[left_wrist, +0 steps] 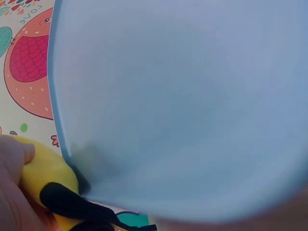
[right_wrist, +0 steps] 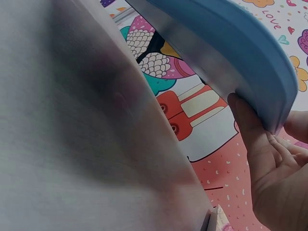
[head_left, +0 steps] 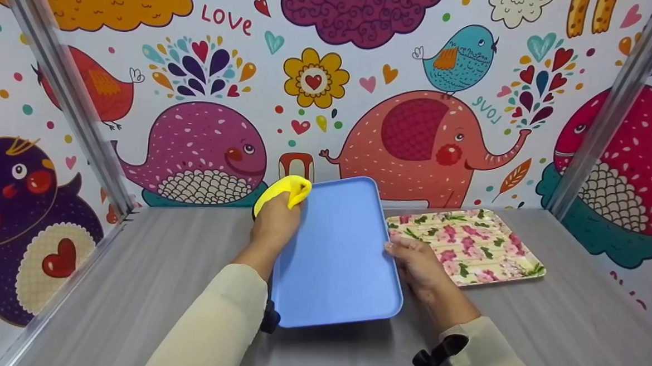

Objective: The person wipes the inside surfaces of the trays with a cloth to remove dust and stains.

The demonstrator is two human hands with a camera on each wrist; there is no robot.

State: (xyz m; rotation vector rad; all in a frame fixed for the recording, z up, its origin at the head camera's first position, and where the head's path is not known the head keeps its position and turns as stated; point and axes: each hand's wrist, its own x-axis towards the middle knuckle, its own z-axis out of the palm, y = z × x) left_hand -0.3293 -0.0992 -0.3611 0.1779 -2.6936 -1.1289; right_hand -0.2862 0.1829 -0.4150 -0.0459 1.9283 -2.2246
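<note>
Holding a blue tray [head_left: 339, 256] above a grey table [head_left: 188, 265], between the left and right fingers, and tilting its plain blue, low-rimmed inner face toward the head camera. Displaying a floral tray [head_left: 468, 243] flat on the table, just right of the right fingers and reaching beyond them, bearing printed pink flowers and green leaves. Pinching the blue tray's right rim in the right hand [head_left: 424, 269], with digits clamped on both faces. Gripping a yellow cloth [head_left: 283, 195] with black trim in the left hand [head_left: 276, 222], with fingers curled round it but partly hidden, at the tray's far left corner. Extending both arms forward in pale sleeves [head_left: 213, 311], with the left fingers farther out than the right. Including a wall [head_left: 323, 32] of cartoon animals beyond all the fingers.
</note>
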